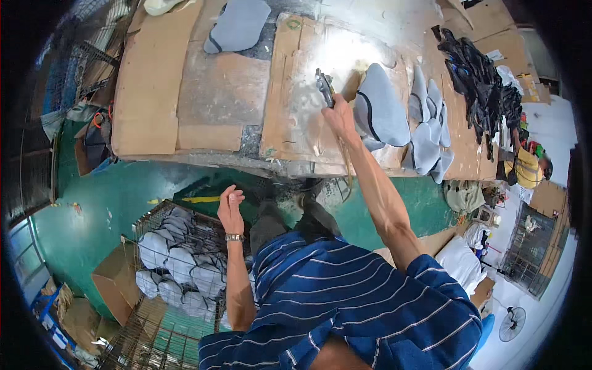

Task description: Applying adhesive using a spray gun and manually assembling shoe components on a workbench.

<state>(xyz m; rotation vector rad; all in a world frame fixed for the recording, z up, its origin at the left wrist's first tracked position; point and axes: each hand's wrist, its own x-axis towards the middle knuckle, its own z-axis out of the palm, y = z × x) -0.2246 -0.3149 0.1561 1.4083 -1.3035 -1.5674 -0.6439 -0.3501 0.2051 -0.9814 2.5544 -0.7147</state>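
While right hand (340, 117) clasps spray gun (324, 88) | left hand (231, 209) unclenched near wire cage (148, 327)

On my feed, I have the right forearm (382, 194) stretched slantwise from four o'clock toward one, where the right grip (338, 118) is wrapped closed. My left forearm (238, 280) rises almost straight from seven o'clock; the left grip (231, 211), toward eight, hovers with fingers loosely curled.
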